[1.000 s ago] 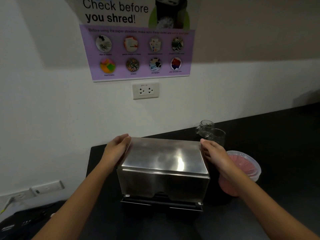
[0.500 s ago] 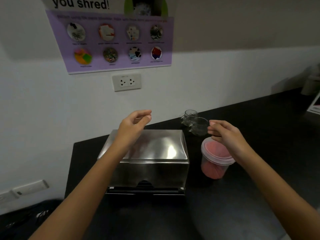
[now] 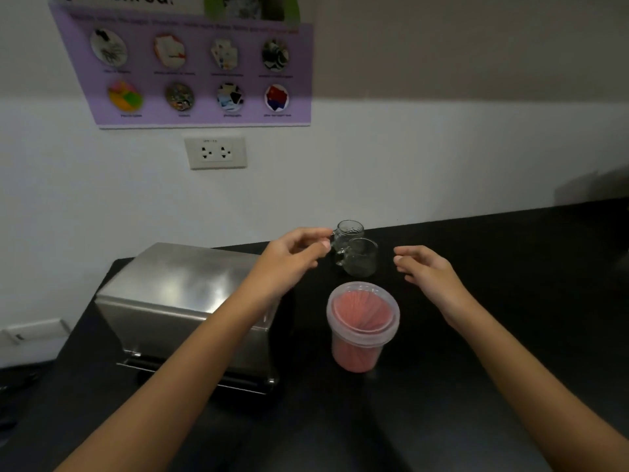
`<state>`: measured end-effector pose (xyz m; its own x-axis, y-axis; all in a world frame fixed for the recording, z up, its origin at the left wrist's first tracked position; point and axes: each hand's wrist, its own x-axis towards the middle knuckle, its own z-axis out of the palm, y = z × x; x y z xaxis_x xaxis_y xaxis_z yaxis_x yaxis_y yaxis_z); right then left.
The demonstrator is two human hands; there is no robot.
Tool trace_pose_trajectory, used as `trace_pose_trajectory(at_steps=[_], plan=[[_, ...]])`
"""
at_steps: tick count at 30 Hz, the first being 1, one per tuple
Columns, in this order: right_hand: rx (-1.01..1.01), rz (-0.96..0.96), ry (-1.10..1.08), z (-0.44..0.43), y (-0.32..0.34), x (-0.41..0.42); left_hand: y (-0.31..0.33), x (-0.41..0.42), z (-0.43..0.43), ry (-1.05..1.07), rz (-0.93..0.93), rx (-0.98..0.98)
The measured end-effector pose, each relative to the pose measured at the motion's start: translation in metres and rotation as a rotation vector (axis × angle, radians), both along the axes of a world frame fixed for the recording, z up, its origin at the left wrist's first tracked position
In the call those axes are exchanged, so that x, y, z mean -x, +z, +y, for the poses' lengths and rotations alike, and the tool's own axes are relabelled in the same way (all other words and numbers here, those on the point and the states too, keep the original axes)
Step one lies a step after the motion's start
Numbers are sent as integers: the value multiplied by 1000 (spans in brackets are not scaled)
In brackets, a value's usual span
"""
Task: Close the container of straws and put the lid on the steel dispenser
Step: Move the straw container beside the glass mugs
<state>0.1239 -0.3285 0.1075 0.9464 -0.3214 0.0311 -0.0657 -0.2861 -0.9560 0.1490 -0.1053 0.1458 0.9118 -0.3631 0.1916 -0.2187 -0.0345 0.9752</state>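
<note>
The steel dispenser stands on the black counter at the left, its shiny lid seated on top. To its right stands a clear plastic container of pink straws with a translucent lid on it. My left hand hovers above the dispenser's right end, fingers loosely curled, holding nothing. My right hand hovers beyond and right of the straw container, fingers apart and empty. Neither hand touches anything.
Two small glass mugs stand near the wall between my hands. A white wall with a power socket and a purple poster rises behind the black counter. The counter's left edge runs beside the dispenser.
Both hands left the sides of the dispenser lid and lifted away to the right. My view shifted right, so the dispenser now lies further left.
</note>
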Motion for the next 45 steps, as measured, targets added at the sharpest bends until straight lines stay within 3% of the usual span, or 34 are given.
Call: trace_pose_trajectory(at_steps=[10, 14, 18, 25, 35, 45], plan=[[45, 259, 203, -42, -31, 7, -64, 39, -47, 283, 139, -283], [-32, 379, 287, -40, -41, 10, -89, 49, -55, 396, 373, -204], [-163, 440, 319, -35, -48, 10, -107, 56, -57, 322, 526, -92], [-282, 434, 347, -29, -57, 4, -138, 46, -62, 218, 377, -268], [-276, 422, 247, -42, -69, -26, -160, 9, -70, 308, 226, -184], [143, 384, 155, -97, -104, -72, -161, -33, -80, 517, 200, -176]])
